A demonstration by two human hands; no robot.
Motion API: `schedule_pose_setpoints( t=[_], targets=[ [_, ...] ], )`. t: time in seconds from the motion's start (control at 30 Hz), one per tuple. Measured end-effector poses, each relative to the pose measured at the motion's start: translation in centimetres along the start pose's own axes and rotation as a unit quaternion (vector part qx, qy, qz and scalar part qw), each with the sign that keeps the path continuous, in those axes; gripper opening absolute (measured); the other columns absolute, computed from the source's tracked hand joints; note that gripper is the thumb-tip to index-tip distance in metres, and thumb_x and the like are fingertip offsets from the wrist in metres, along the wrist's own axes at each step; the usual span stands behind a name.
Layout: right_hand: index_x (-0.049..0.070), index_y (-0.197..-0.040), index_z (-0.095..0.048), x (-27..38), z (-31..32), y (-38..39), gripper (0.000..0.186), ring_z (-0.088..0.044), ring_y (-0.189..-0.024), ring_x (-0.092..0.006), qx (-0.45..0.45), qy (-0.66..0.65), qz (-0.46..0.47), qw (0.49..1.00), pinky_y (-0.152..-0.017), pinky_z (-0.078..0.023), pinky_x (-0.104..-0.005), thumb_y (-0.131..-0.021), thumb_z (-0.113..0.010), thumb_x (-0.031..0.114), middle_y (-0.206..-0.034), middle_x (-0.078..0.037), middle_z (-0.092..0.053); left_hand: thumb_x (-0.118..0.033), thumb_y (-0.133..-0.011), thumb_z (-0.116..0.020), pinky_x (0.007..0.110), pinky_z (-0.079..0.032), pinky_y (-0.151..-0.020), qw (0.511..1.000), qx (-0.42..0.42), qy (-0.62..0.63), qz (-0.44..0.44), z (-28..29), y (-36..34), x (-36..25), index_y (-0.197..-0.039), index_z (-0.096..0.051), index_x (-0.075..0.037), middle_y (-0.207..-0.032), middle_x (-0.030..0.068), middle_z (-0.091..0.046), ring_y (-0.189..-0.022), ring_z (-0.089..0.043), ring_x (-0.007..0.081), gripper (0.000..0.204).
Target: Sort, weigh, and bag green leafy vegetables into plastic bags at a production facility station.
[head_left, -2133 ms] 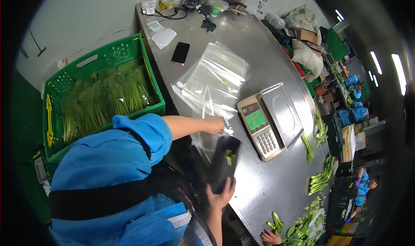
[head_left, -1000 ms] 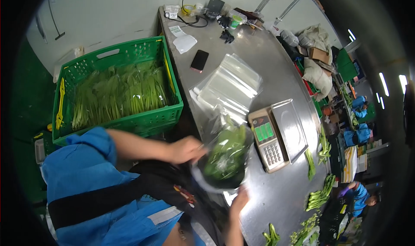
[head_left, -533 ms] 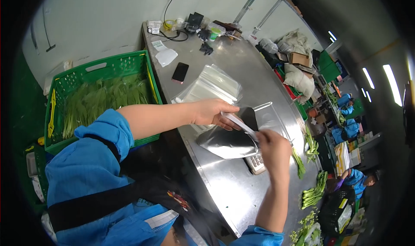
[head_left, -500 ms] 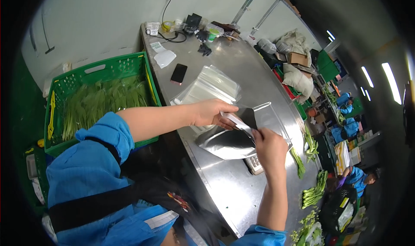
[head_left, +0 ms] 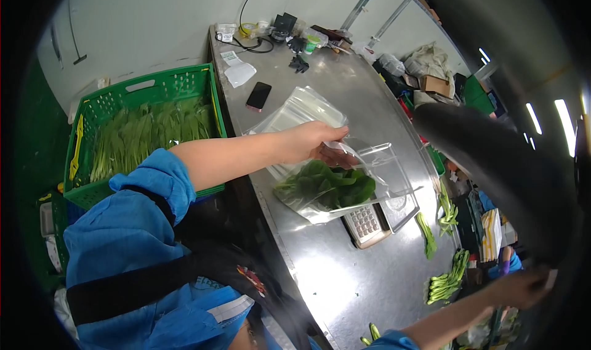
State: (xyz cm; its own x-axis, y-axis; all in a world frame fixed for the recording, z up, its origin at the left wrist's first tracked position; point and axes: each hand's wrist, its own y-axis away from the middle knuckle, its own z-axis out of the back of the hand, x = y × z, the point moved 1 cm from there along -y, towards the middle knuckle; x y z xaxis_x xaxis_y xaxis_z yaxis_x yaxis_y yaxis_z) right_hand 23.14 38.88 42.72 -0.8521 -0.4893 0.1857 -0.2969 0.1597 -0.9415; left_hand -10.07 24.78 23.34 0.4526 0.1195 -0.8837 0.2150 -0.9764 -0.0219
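Note:
My left hand [head_left: 320, 142] is closed on the mouth of a clear plastic bag [head_left: 308, 213], thumb on top and some fingers behind the film. Dark green leafy vegetables [head_left: 335, 187] fill the bag, which lies over a clear tray [head_left: 403, 181] and partly over a scale [head_left: 366, 225] with a keypad. Far off to the right, my right hand [head_left: 520, 288] is blurred, its fingers closed at a pale strip. A large dark curved sheet [head_left: 492, 159], smeared by motion, sweeps above that hand and seems to be held by it.
Clear bags [head_left: 308, 104] lie stacked on the steel table [head_left: 326, 276], near a phone [head_left: 258, 96]. Left of it stands a green crate [head_left: 148, 81] of bagged greens. Loose greens [head_left: 449, 279] line the right edge. Cables and gloves [head_left: 299, 64] sit at the back.
My right hand has moved from beside the left hand to the far right. The dark sheet has left the bag, where leafy greens now show. My left hand still grips the bag.

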Motion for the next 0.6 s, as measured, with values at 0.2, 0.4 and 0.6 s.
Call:
schedule_pose_setpoints(
  t=[0.2, 0.4, 0.6],
  targets=[
    [-0.003, -0.1, -0.054, -5.1, -0.7, 23.6, 0.035, -0.053, -0.092, -0.0239, 0.418, -0.394, 0.082, 0.815, -0.08, -0.043, -0.035, -0.068, -0.066, 0.004, -0.098, -0.014, -0.057, -0.035, -0.093, -0.031, 0.027, -0.043, -0.07, 0.998, -0.028, -0.054, -0.016, 0.2, 1.4, 0.6, -0.079, -0.057, -0.001, -0.091, 0.0186, -0.062, -0.088, -0.059, 0.0193, 0.045],
    [-0.005, -0.114, -0.043, 3.5, 2.3, 42.5, 0.077, -0.048, -0.099, -0.025, 0.742, -0.462, -0.064, 0.482, -0.084, -0.04, -0.0354, -0.051, -0.082, 0.017, -0.11, -0.017, -0.05, -0.042, -0.092, -0.03, 0.028, -0.043, -0.07, 0.991, -0.048, -0.115, -0.054, 4.4, 0.6, 5.0, -0.073, -0.055, -0.004, -0.089, 0.0149, -0.063, -0.077, -0.062, 0.0203, 0.05],
    [-0.003, -0.082, -0.06, 8.2, -2.4, 37.7, 0.027, -0.054, -0.067, -0.012, 0.758, -0.469, -0.256, 0.373, -0.065, -0.044, -0.0242, -0.061, -0.075, 0.002, -0.079, -0.005, -0.062, -0.041, -0.091, -0.033, 0.03, -0.043, -0.073, 0.944, -0.258, -0.039, -0.202, 6.5, 1.5, -1.8, -0.093, -0.057, 0.002, -0.09, 0.0131, -0.062, -0.083, -0.06, 0.0206, 0.049]
  ],
)
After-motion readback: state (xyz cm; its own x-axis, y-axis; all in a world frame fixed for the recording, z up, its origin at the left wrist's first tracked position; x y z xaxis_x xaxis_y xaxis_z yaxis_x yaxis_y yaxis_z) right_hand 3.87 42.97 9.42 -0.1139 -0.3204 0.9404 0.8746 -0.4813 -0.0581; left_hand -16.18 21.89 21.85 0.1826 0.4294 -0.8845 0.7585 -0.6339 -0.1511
